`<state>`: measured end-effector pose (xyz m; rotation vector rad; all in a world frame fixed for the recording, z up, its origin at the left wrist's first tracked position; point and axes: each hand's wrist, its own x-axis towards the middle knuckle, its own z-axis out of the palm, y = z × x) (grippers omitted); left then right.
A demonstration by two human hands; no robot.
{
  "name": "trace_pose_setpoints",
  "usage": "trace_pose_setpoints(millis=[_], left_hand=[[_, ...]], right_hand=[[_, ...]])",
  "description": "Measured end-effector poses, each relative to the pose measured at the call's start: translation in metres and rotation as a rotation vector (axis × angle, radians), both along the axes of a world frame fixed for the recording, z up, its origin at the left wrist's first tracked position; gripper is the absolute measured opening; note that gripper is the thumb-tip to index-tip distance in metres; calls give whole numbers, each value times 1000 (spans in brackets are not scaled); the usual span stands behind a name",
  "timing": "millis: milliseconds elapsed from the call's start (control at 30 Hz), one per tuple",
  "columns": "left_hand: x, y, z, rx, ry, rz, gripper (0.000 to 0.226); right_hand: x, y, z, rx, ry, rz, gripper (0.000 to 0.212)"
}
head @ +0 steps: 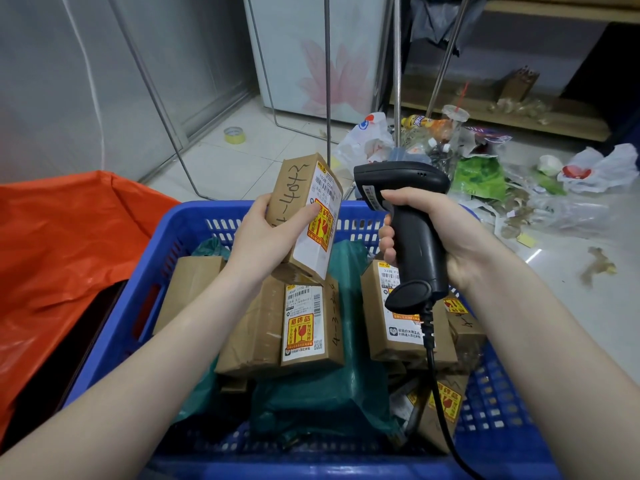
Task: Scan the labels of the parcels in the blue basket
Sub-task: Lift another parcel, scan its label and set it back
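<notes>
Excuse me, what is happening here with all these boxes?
A person is scanning parcel labels. The left hand holds one cardboard parcel up above the blue basket, its label turned toward the black scanner in the right hand. More brown boxes and green bags lie in the basket.

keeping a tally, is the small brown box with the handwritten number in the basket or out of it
Out: the left hand holds the small brown cardboard box above the blue plastic basket, facing the black handheld scanner.

Parcel depot: labelled parcels [313,327], basket [114,317].
</notes>
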<state>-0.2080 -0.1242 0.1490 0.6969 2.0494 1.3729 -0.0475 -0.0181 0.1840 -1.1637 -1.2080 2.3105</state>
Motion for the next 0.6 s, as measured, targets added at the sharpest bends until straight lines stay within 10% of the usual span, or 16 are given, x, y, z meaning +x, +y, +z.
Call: trace_pose_setpoints(millis=[600], left_hand=[[-2, 2, -1, -27, -3, 35, 70]], right_hand=[[1, 0, 1, -9, 26, 2, 30]])
